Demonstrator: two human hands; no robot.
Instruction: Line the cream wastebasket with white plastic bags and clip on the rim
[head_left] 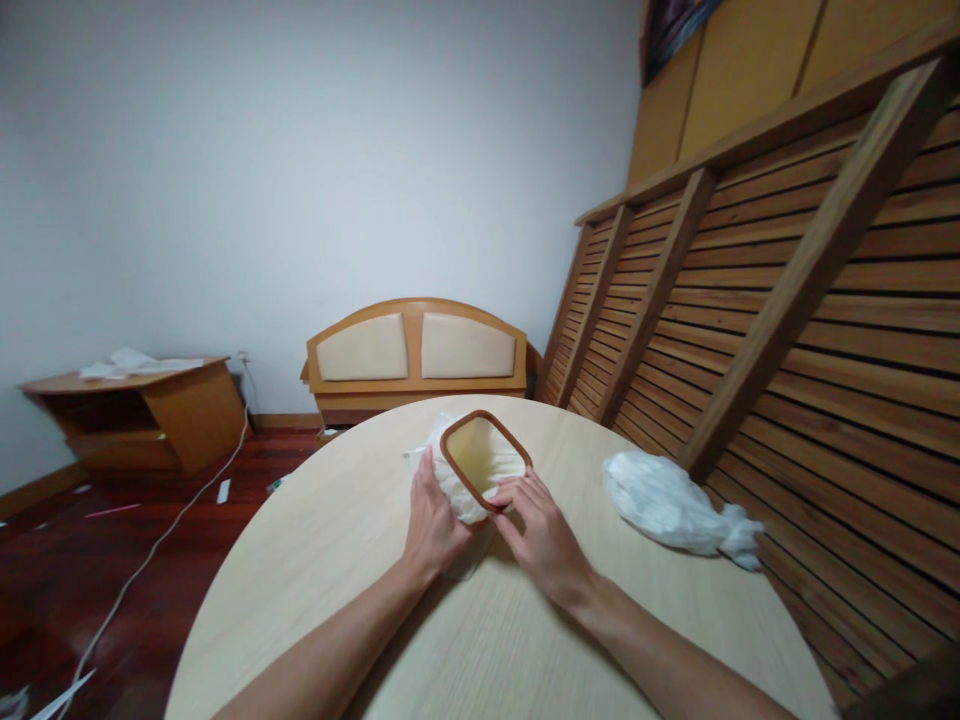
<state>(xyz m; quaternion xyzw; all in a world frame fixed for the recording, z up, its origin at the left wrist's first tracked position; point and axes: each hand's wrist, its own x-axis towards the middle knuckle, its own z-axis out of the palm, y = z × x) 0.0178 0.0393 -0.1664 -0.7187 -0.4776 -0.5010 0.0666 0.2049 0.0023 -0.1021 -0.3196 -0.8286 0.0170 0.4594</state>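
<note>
A brown rounded-square frame (pixel 525 452), pale yellowish inside, is tilted over the round light wooden table (pixel 360 520). White crinkled material (pixel 466 505) lies around and under it. My left hand (pixel 435 520) is wrapped against the left side of the white material, fingers pointing up. My right hand (pixel 538 525) pinches the lower right edge of the brown frame between thumb and fingers. Something clear and thin shows on the table beneath my hands.
A knotted white plastic bag (pixel 667 505) lies at the table's right. Leaning slatted wood panels (pixel 750 330) rise beside it. Behind stands a headboard (pixel 416 350); a low cabinet (pixel 187 415) and a cable (pixel 161 540) are at left.
</note>
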